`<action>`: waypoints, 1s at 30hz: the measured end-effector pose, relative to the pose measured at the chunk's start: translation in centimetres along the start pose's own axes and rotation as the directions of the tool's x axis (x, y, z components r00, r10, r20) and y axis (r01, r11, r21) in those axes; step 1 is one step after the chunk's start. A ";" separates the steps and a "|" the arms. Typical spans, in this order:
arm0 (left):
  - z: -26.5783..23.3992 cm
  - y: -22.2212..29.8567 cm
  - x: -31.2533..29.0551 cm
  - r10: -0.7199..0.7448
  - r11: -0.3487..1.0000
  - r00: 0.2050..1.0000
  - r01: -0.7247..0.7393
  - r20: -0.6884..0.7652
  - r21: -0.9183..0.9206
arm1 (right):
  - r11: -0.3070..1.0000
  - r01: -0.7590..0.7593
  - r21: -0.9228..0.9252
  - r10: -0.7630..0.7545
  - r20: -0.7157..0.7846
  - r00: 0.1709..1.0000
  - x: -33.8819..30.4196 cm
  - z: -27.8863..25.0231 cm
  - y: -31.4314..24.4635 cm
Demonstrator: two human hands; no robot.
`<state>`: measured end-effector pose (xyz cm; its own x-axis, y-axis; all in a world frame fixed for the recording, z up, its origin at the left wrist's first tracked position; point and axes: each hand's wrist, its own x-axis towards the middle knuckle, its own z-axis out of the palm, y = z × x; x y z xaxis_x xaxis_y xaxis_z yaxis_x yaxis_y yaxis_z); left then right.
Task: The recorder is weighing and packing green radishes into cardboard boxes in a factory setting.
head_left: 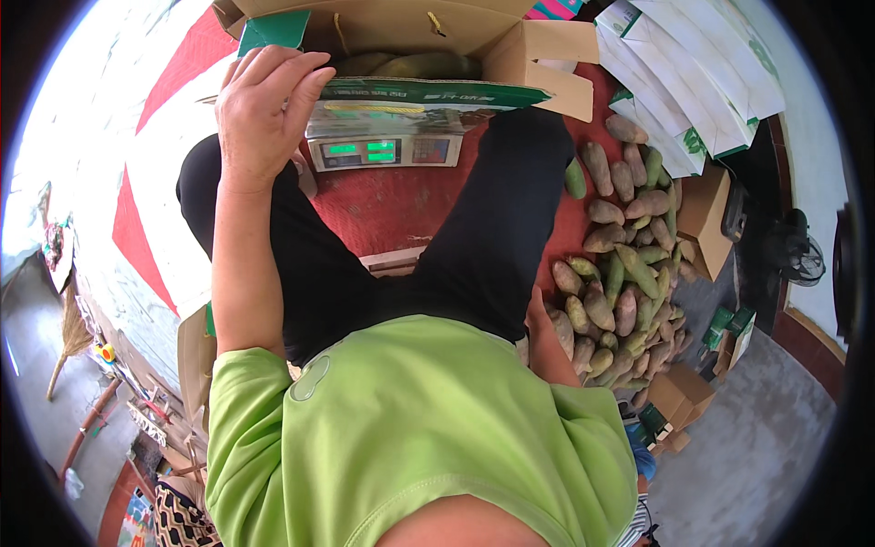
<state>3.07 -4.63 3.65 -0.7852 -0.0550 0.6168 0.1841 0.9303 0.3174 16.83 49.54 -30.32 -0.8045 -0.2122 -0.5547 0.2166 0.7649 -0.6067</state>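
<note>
My left hand (264,114) rests on the green-edged flap of an open cardboard box (538,55), fingers curled over the flap's edge. The box sits on a digital scale (383,150) with lit green displays and holds oblong green fruits (424,66). My right arm (544,333) reaches down beside my leg to a pile of green and brownish oblong fruits (624,273) on the red floor. The right hand's fingers are hidden behind my leg and shirt, so what it holds is unclear.
Flat white-and-green cartons (693,73) are stacked at the upper right. Small cardboard boxes (706,214) lie beyond the pile, with more boxes (679,397) lower right. A black fan (793,251) stands at the right. A broom (68,342) leans at the left.
</note>
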 end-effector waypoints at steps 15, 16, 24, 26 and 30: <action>0.3 -0.5 -0.4 -0.054 0.996 0.996 0.059 0.066 -0.073 | 0.583 0.252 -0.773 -0.072 0.259 0.963 1.5 -0.6 -4.5; 0.1 -0.7 -0.7 -0.054 0.996 0.996 0.059 0.076 -0.064 | 0.599 0.257 -0.758 -0.068 0.272 0.960 0.9 -0.8 -4.4; 0.6 -2.5 -1.2 0.003 0.999 0.996 0.001 0.091 -0.049 | 0.976 -0.174 0.130 0.180 -0.037 0.983 -5.5 4.9 4.2; 0.4 -2.5 -1.2 0.014 1.000 0.995 -0.012 0.095 -0.019 | 0.922 -0.291 0.255 0.299 0.006 0.954 -6.2 4.7 1.6; 1.3 -3.2 -1.2 0.010 0.997 0.997 -0.004 0.078 -0.082 | 0.682 0.304 -0.665 -0.235 0.194 0.952 -8.1 4.2 4.7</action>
<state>2.65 -7.05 1.03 -0.8269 -0.0174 0.5621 0.2350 0.8974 0.3735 26.69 52.32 -31.13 -0.7098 -0.5000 -0.4962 -0.4647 0.8617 -0.2035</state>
